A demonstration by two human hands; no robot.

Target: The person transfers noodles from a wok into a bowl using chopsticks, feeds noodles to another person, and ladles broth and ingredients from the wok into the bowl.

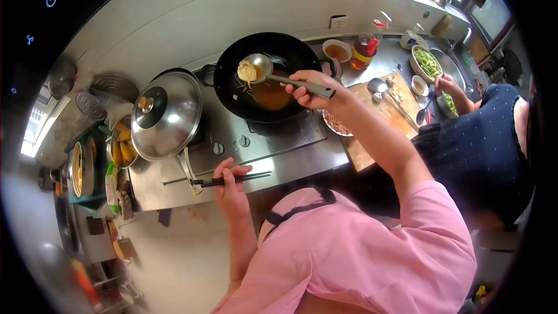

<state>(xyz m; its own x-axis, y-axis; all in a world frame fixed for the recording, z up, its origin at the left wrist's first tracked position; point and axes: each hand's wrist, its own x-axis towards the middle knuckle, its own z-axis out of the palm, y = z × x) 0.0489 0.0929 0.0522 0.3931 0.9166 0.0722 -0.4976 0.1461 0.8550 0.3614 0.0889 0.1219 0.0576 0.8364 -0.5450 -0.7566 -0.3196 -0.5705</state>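
My right hand (308, 88) is closed around the grey handle of a metal ladle (263, 65). The ladle's bowl is over the black wok (232, 100), and a pale yellow lump of food (247, 72) sits in it. Brown liquid (273, 96) lies in the wok below. Dark chopsticks (256, 176) are held in my left hand (231, 183), in front of the stove (273, 136), pointing right and apart from the wok.
A lidded pan (168, 119) stands left of the wok. To the right are a small bowl (337, 51), an oil bottle (365, 49), a plate of meat (336, 123) and a cutting board (372, 134). Another person's hand (452, 88) is near green beans (427, 63).
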